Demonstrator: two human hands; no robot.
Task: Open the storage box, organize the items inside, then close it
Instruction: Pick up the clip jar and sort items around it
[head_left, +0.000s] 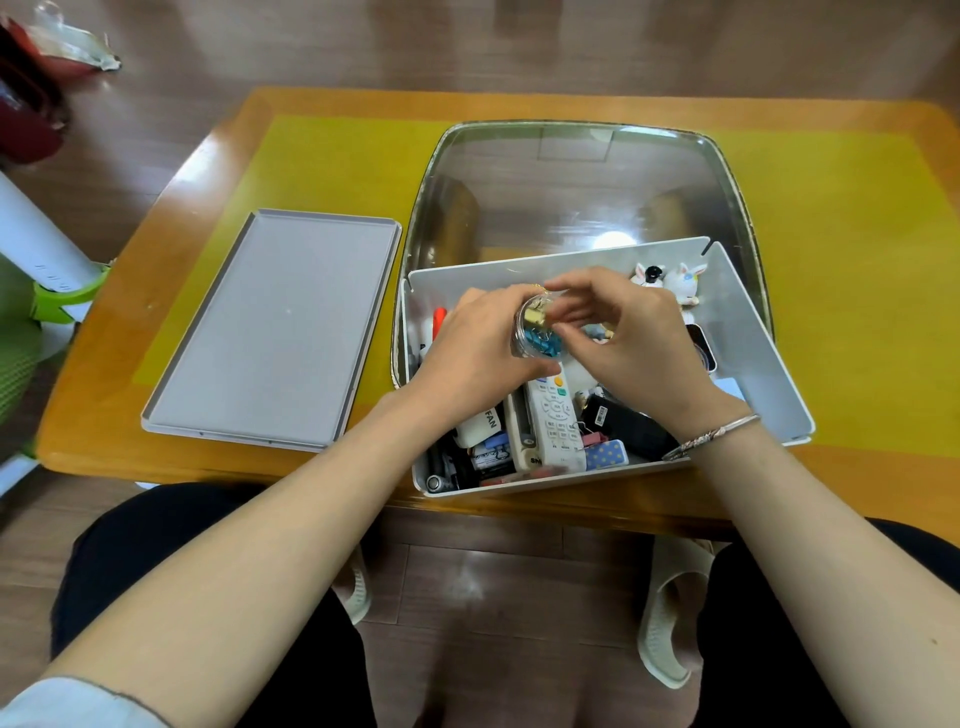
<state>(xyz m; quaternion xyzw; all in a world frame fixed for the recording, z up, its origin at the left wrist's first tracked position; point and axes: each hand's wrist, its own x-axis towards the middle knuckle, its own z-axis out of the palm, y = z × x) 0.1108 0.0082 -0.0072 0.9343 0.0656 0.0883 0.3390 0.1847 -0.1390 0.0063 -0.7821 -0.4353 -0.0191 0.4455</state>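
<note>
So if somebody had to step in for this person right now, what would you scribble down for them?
Left hand grips a small clear jar of clips above the storage box. Right hand has its fingertips at the jar's mouth; whether it pinches anything is unclear.
The box stands open on the table, and its lid lies flat to the left.
Done: box opened.
Left: finish the jar, tidy the white remote and other loose items, refit lid.

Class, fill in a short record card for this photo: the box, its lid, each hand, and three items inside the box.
box: white storage box, open, on the table
lid: grey lid, lying flat beside the box
left hand: grips a small clear jar of clips
right hand: fingertips at the jar's top
items inside: white remote, rabbit figurines, red-capped marker
</note>
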